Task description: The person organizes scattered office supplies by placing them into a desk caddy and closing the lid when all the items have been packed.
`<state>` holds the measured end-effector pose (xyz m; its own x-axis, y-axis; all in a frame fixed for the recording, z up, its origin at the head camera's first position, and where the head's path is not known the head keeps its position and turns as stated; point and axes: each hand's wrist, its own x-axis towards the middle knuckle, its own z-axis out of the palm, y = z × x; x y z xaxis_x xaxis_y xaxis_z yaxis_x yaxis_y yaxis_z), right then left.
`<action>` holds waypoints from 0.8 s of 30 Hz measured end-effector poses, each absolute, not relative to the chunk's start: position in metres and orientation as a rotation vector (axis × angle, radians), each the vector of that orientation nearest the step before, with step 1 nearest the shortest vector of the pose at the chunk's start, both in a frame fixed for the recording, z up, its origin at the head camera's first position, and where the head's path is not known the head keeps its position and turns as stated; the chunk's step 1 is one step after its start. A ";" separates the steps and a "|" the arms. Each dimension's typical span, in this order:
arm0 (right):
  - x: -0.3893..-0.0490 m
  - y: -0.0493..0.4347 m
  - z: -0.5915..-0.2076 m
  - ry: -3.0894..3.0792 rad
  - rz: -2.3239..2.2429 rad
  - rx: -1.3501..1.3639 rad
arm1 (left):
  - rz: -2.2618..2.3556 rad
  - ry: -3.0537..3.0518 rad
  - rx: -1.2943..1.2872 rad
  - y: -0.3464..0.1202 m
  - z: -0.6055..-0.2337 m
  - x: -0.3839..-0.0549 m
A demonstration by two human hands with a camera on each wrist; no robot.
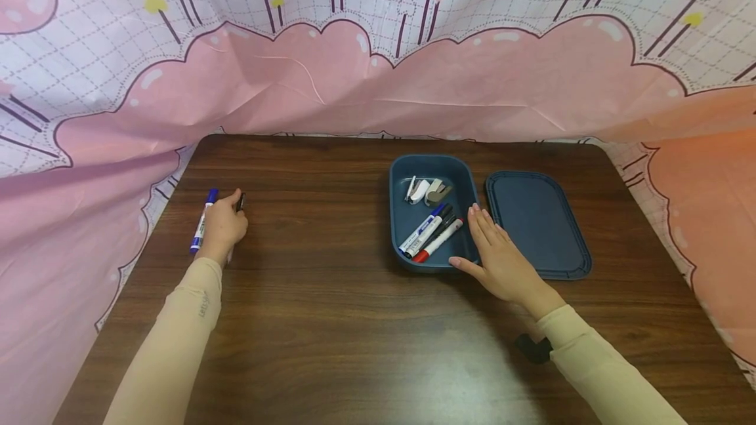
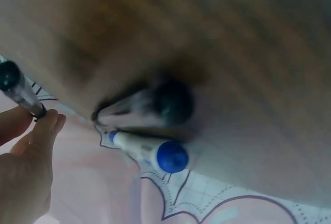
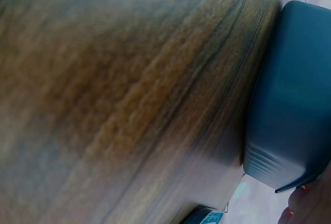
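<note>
My left hand (image 1: 223, 225) is at the table's left side, its fingers and thumb pinching a black-ended marker (image 2: 21, 90). Beside that hand lies a blue-capped marker (image 1: 203, 220), which in the left wrist view is near another, blurred marker (image 2: 150, 105) with a black end. My right hand (image 1: 502, 264) touches the right rim of a dark blue box (image 1: 398, 215), fingers straight. Inside the box lie blue, black and red markers (image 1: 440, 241), a white stapler-like item (image 1: 419, 191) and a grey one (image 1: 438, 193). The right wrist view shows the box's outer wall (image 3: 292, 94).
A dark blue lid (image 1: 540, 222) lies flat to the right of the box, partly behind the right hand. A small dark object (image 1: 533, 348) shows under the right forearm. The brown wooden table (image 1: 319, 320) ends at a pink patterned cloth (image 1: 354, 97) behind.
</note>
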<state>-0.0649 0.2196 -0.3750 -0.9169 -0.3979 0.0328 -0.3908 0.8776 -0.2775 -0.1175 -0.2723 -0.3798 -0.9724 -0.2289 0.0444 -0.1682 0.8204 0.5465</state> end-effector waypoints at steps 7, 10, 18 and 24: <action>-0.064 0.220 -0.374 3.014 -0.440 -0.641 | -0.936 -2.880 0.299 -0.264 -0.364 -0.122; -0.063 0.220 -0.374 3.016 -0.443 -0.648 | -0.950 -2.854 0.300 -0.261 -0.359 -0.125; -0.063 0.220 -0.374 3.013 -0.451 -0.647 | -0.938 -2.797 0.279 -0.251 -0.348 -0.130; -0.064 0.220 -0.375 3.026 -0.444 -0.647 | -0.945 -2.762 0.241 -0.241 -0.338 -0.129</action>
